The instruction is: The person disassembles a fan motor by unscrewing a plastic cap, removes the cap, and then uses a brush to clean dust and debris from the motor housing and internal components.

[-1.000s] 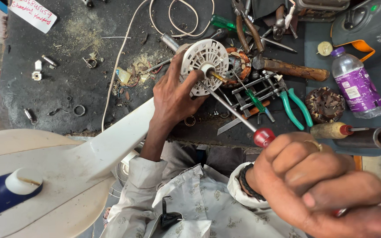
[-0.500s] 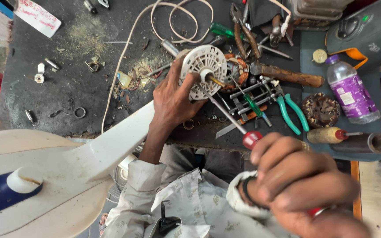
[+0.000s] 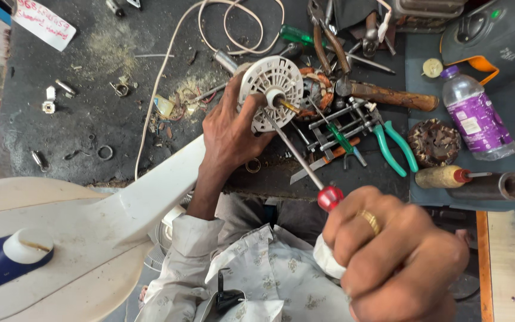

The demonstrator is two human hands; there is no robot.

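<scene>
Cluttered dark table point(image 3: 61, 107), tools everywhere; the white vented motor cover point(image 3: 271, 92) is kept clamped upright at its edge by the left hand point(image 3: 230, 134), while the red-handled screwdriver point(image 3: 305, 167), gripped by the right hand point(image 3: 394, 253), has been drawn nearer, tip at the hub

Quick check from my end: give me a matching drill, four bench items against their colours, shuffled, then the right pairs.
Items:
1. pliers handles
2. bottle cap
3. motor end cover, in the left hand
4. screwdriver handle, in the right hand

Colours:
A. red
B. white
C. green
D. purple

Pairs: 1-C, 2-D, 3-B, 4-A
</scene>
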